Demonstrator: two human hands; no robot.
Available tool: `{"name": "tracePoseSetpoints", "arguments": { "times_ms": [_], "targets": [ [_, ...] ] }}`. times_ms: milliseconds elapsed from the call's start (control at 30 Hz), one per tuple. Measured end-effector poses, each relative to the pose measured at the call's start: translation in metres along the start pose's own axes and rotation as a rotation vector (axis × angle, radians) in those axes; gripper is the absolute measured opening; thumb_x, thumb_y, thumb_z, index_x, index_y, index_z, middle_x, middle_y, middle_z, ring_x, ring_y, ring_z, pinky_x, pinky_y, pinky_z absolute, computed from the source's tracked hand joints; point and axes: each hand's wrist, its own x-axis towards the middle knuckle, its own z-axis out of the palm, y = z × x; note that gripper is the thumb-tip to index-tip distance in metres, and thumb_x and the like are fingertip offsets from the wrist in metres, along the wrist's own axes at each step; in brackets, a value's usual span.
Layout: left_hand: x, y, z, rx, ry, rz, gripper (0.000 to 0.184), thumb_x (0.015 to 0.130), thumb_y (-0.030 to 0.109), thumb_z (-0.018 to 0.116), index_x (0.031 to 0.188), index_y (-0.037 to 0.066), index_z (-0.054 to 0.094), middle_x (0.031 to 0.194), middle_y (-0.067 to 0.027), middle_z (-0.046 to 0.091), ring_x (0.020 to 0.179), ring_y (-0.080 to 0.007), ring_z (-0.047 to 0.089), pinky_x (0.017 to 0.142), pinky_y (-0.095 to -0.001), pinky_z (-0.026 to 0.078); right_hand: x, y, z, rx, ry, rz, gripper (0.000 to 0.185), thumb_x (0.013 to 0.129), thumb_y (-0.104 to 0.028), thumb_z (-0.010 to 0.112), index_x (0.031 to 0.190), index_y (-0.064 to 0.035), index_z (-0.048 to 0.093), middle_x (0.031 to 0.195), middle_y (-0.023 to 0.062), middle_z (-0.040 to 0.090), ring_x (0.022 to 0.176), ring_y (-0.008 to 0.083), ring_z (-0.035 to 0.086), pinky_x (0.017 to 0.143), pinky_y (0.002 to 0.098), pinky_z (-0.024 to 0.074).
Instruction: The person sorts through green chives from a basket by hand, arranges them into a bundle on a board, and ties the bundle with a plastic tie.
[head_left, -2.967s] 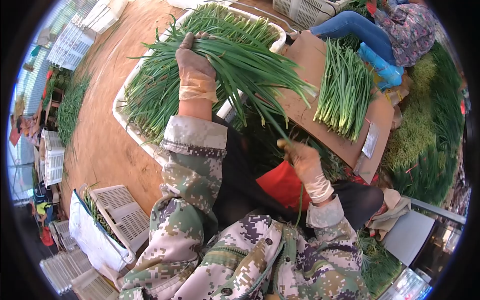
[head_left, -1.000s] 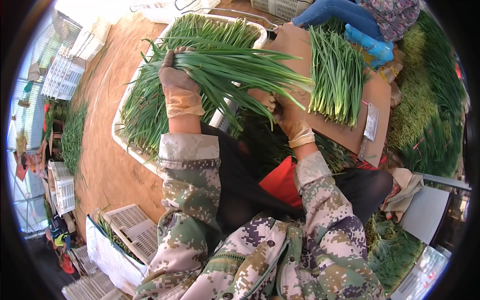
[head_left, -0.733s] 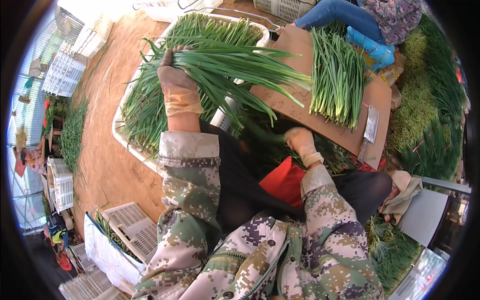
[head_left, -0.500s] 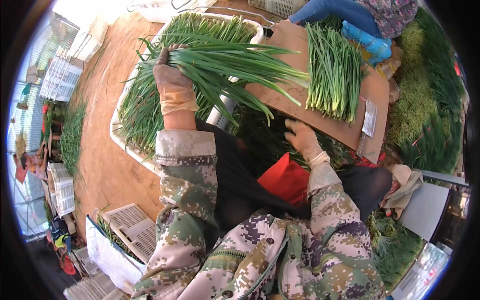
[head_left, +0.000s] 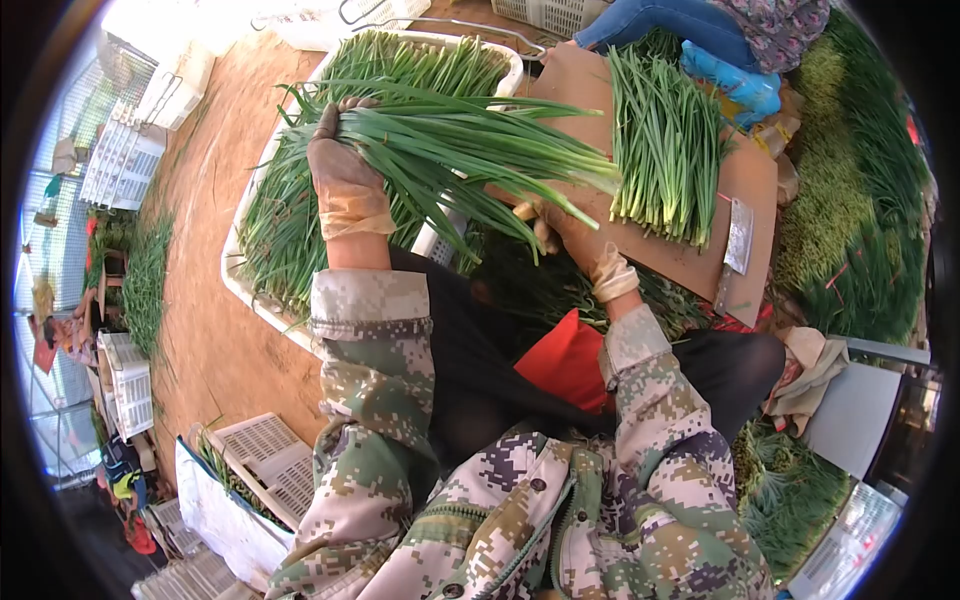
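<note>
My left hand [head_left: 347,172], in a soiled glove, is wrapped round a loose bunch of garlic chives [head_left: 440,140], held above the white crate. The pale stem ends point right, over a cardboard sheet [head_left: 590,205]. Just below those stems is my right hand [head_left: 568,232], also gloved. Its fingers are curled beside a few drooping strands; whatever they pinch is too small to make out. On the cardboard lies a neat pile of chives [head_left: 668,150], with a cleaver [head_left: 737,240] to its right.
The white crate [head_left: 236,255] full of chives stands at my left. A red cloth [head_left: 566,360] lies between my legs. Another person's jeans-clad leg [head_left: 660,22] is beyond the cardboard, near a blue plastic bag [head_left: 732,80]. More greens [head_left: 870,240] cover the ground at right.
My right hand has moved left and up, to just under the held bunch, and its fingers have curled in. My left hand stays nearly still with the chives.
</note>
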Motion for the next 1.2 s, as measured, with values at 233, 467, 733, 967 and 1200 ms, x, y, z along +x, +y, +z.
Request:
{"name": "tracePoseSetpoints", "arguments": {
  "times_ms": [233,467,733,967,1200],
  "targets": [
    [0.008,-0.003,0.006,-0.062,0.068,-0.004,0.022,0.099,0.017,0.047,0.092,-0.002,0.055,0.084,-0.0133,0.060,0.080,-0.0280,0.059,0.080,-0.0403,0.051,-0.012,0.029,-0.013,0.141,0.024,0.150,0.034,0.102,-0.028,0.052,0.092,-0.0034,0.072,0.067,0.0019,0.064,0.051,0.0089,0.053,0.046,0.0213,0.0412],
    [0.012,0.003,0.003,-0.200,0.097,0.086,0.015,0.095,0.011,0.051,0.091,-0.003,0.050,0.083,-0.0129,0.055,0.079,-0.0287,0.055,0.079,-0.0421,0.051,-0.038,0.104,-0.039,-1.284,-0.147,0.419,0.031,0.090,-0.024,0.050,0.091,-0.0064,0.075,0.100,0.0191,0.071,0.098,0.0354,0.067,0.085,0.0457,0.0525],
    [0.006,0.001,0.006,-0.090,0.053,0.087,0.019,0.098,0.016,0.049,0.087,0.001,0.053,0.080,-0.0108,0.058,0.076,-0.0272,0.059,0.079,-0.0399,0.051,-0.070,0.011,-0.039,-1.105,0.209,0.340,0.045,0.090,-0.034,0.065,0.125,-0.0055,0.060,0.110,0.0187,0.067,0.094,0.0298,0.068,0.081,0.0373,0.0522],
    [-0.002,-0.009,0.028,-0.188,0.055,0.067,0.019,0.097,0.017,0.051,0.085,0.002,0.054,0.079,-0.0075,0.057,0.074,-0.0234,0.056,0.075,-0.0370,0.051,-0.056,-0.071,0.008,0.129,0.416,-0.216,0.052,0.091,-0.025,0.071,0.128,0.0054,0.053,0.089,0.0042,0.064,0.071,0.0084,0.058,0.066,0.0220,0.0495],
    [-0.006,-0.009,0.030,-0.219,-0.001,0.107,0.015,0.096,0.015,0.053,0.087,0.004,0.054,0.079,-0.0060,0.055,0.073,-0.0210,0.053,0.074,-0.0357,0.049,-0.051,-0.063,0.005,0.239,0.508,-0.050,0.027,0.092,-0.014,0.069,0.111,0.0012,0.059,0.084,0.0046,0.065,0.065,0.0104,0.062,0.057,0.0228,0.0485]
  ]
}}
